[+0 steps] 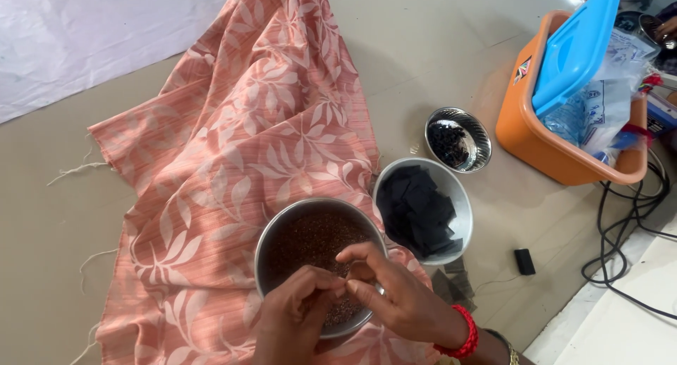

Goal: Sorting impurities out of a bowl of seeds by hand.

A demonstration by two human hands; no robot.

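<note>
A steel bowl (271,231) full of tiny brown beads rests on a peach cloth (247,125) with a pale leaf print. My left hand (293,319) and my right hand (402,298) meet over the bowl's near rim, fingertips pinched together. Whatever is between the fingertips is too small to make out. A red bangle (462,337) sits on my right wrist.
A steel bowl of black fabric squares (423,206) stands right of the bead bowl. A small steel bowl (458,139) with dark bits is behind it. An orange basket (564,97) with a blue lid and plastic bags is far right. Black cables (627,224) and a small black block (524,261) lie nearby.
</note>
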